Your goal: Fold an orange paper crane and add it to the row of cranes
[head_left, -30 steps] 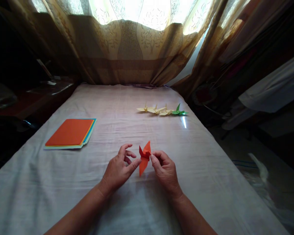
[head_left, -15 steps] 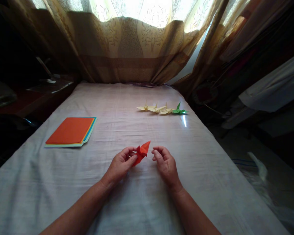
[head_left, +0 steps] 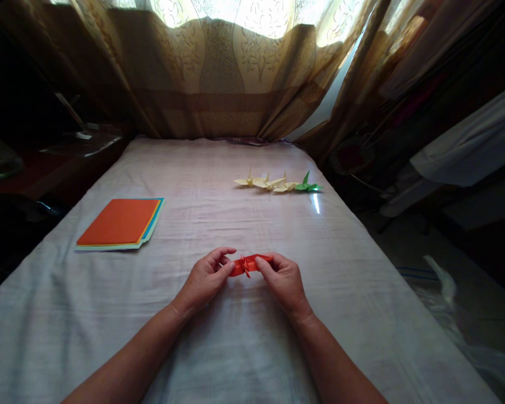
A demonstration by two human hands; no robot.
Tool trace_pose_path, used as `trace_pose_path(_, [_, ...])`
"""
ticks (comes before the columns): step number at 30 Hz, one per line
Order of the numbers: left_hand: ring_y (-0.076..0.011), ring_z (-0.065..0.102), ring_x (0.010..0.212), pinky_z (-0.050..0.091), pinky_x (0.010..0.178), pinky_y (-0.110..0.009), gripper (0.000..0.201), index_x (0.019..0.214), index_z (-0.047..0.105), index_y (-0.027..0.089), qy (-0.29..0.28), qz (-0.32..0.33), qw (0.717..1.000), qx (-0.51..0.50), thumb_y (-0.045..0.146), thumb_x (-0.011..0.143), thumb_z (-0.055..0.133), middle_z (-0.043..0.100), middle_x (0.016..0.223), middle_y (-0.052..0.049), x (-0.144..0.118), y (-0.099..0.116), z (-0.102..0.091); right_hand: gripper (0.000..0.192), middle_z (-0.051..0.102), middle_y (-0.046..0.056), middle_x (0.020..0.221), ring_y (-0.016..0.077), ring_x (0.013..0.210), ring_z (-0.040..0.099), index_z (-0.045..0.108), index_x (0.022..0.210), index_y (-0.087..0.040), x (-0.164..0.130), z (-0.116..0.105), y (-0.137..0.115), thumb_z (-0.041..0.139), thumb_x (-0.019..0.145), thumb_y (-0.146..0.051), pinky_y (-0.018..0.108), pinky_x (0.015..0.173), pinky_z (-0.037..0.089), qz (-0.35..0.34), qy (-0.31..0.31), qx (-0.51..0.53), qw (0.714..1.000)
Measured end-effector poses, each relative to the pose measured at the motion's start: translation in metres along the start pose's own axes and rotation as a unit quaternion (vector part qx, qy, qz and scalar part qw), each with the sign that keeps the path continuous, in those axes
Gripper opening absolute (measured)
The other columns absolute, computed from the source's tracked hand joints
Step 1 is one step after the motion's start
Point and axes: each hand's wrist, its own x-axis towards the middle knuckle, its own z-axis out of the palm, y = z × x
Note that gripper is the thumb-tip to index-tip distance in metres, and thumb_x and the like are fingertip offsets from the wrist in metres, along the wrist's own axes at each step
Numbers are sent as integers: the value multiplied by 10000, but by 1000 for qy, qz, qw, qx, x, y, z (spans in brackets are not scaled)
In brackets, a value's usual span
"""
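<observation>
A red paper crane (head_left: 244,265) is stretched between my two hands, low over the cloth-covered surface (head_left: 202,219). My left hand (head_left: 208,274) pinches its left wing between thumb and fingers, with the index finger raised a little. The right wing is gripped by my right hand (head_left: 283,278), its thumb lying on top of the paper. The crane's narrow folded middle points toward me, and both wings spread sideways. My fingers cover the wing ends.
A stack of coloured square paper (head_left: 118,221), orange on top, lies at the left. Toward the back right stand several cream paper cranes (head_left: 269,182) in a row, ending with a green paper crane (head_left: 306,184). Behind hangs a patterned curtain (head_left: 219,73).
My right hand, earlier apart from the crane, has taken hold of its right wing. The crane has turned from tilted upright to lying level, wings spread. The view has shifted slightly.
</observation>
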Motion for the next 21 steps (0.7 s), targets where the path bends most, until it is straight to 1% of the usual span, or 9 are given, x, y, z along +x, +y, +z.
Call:
trace_pose_path(4, [-96, 476, 572, 357, 520, -204, 510, 1109, 625, 153, 3, -1, 1000, 1, 461, 707, 686, 559, 725, 28, 1, 0, 0, 264, 725, 35, 678, 179, 630, 641, 721, 696, -178, 0, -1, 0, 612, 745, -413, 268, 627, 491, 2, 14, -10, 1000])
trace_pose_path(16, [-135, 549, 630, 404, 576, -231, 473, 1103, 627, 162, 15, 10, 999, 51, 466, 740, 628, 599, 744, 8, 3, -6, -2, 283, 718, 34, 675, 175, 629, 632, 731, 709, -174, 2, -3, 6, 599, 746, -421, 261, 630, 480, 8, 21, -32, 999])
trace_pose_path(21, [-146, 569, 639, 415, 572, -229, 447, 1084, 642, 173, 31, 23, 994, 98, 471, 753, 606, 629, 737, 0, 3, -3, -2, 281, 691, 20, 632, 162, 595, 602, 718, 682, -175, 2, 0, 6, 599, 740, -423, 256, 612, 463, 12, 25, -38, 999])
